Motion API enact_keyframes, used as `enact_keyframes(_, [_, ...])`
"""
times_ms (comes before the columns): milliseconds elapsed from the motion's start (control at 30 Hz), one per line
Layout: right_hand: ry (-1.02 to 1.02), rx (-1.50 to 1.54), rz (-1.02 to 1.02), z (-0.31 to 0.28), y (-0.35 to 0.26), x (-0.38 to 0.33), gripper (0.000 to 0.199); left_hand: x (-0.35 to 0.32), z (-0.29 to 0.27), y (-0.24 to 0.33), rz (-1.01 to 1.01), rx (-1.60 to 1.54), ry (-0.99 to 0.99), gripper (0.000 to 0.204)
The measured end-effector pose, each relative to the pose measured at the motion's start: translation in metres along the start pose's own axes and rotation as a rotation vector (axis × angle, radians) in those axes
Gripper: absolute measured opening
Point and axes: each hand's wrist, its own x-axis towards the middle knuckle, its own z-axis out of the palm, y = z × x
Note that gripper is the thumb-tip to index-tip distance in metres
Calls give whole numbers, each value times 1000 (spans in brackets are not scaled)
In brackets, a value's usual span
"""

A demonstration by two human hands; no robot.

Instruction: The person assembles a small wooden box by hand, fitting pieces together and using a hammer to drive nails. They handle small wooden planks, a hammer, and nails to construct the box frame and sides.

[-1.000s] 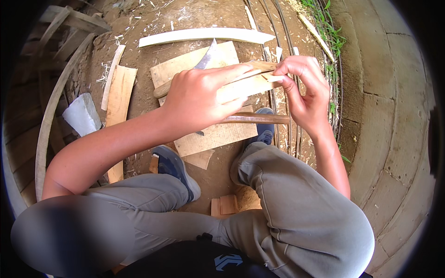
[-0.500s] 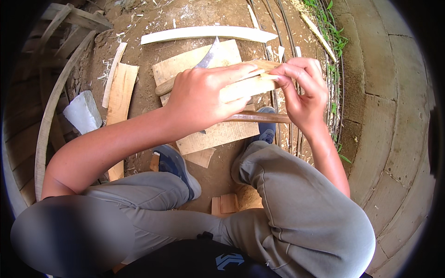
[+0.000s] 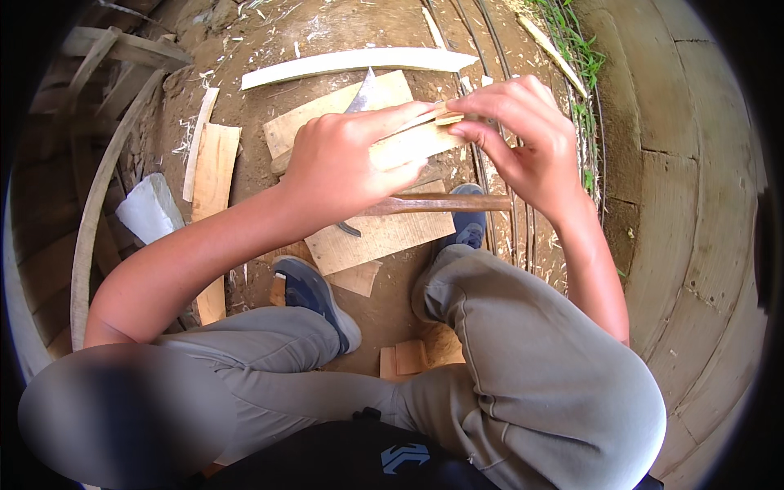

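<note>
A pale wooden block [image 3: 420, 145] is gripped by my left hand [image 3: 331, 159], its fingers stretched along both sides. At the block's right end, my right hand [image 3: 527, 135] pinches a small thin wood piece [image 3: 448, 118] between thumb and fingers, against the block. Below them, a tool with a brown wooden handle [image 3: 449, 202] lies across a flat wooden board [image 3: 384, 241]; its dark curved metal tip [image 3: 349, 230] shows beside my left wrist. Behind my left hand, a pointed metal blade [image 3: 362, 92] rests on the board, its handle mostly hidden.
A long pale wood strip [image 3: 351, 64] lies beyond the board. Planks [image 3: 214, 171] and a whitish stone block [image 3: 151, 208] are at the left. Dark rods [image 3: 490, 41] run along the right, beside grass and a paved strip [image 3: 678, 204]. Wood shavings litter the soil.
Both hands have shifted slightly left in the picture with the block, my right hand more so. More of the lying tool's metal tip shows now. The view has shifted a little.
</note>
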Motion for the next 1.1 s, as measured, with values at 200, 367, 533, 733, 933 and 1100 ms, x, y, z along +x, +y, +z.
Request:
enact_keyframes(200, [80, -74, -115, 9, 2, 2, 23, 1, -5, 5, -31, -2, -47, 51])
enact_keyframes(367, [110, -23, -31, 16, 7, -5, 26, 5, -11, 7, -43, 22, -105, 53])
enact_keyframes(533, [190, 74, 9, 25, 11, -5, 29, 6, -12, 4, -74, -27, -129, 54])
enact_keyframes(733, [181, 113, 34, 25, 11, -5, 30, 5, -12, 4, -84, -21, -121, 55])
enact_keyframes(933, [186, 197, 77, 28, 8, -7, 19, 7, -13, 3, -94, -29, -146, 56])
enact_keyframes(1100, [192, 344, 223, 28, 7, -7, 24, 7, -13, 1, -79, -24, -146, 57])
